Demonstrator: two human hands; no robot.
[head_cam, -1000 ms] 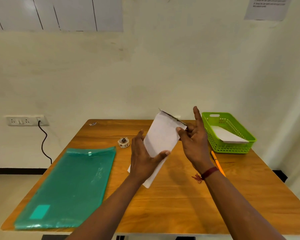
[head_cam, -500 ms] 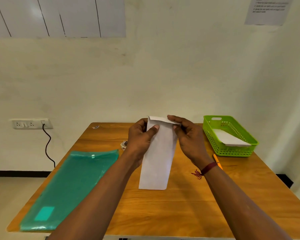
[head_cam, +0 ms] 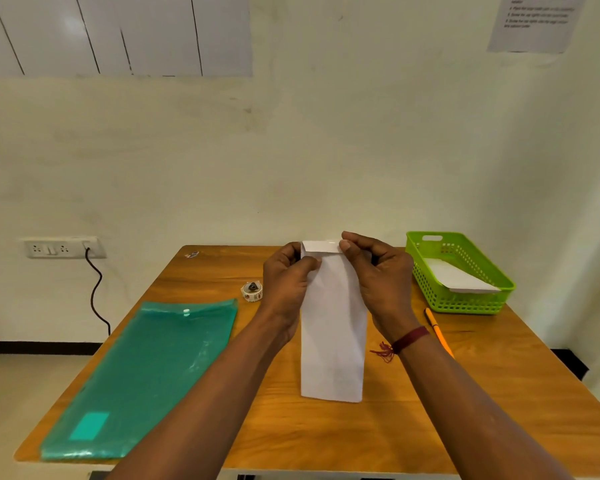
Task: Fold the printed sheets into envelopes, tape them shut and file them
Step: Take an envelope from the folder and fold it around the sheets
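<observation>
Head view: both hands pinch the envelope (head_cam: 333,327) top.
Left hand (head_cam: 286,285) hides part of the tape roll (head_cam: 252,291); green basket (head_cam: 465,303) beside right hand (head_cam: 381,271).

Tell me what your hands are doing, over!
Left hand and right hand pinch envelope top. Flap folded down. Nothing in the way.

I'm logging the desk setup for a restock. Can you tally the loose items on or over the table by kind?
Folded white paper pieces: 2 (one in both hands, one in the basket)
Green basket: 1
Teal plastic folder: 1
Tape roll: 1
Orange pen: 1
Small scrap at the far edge: 1
Total: 7
</observation>
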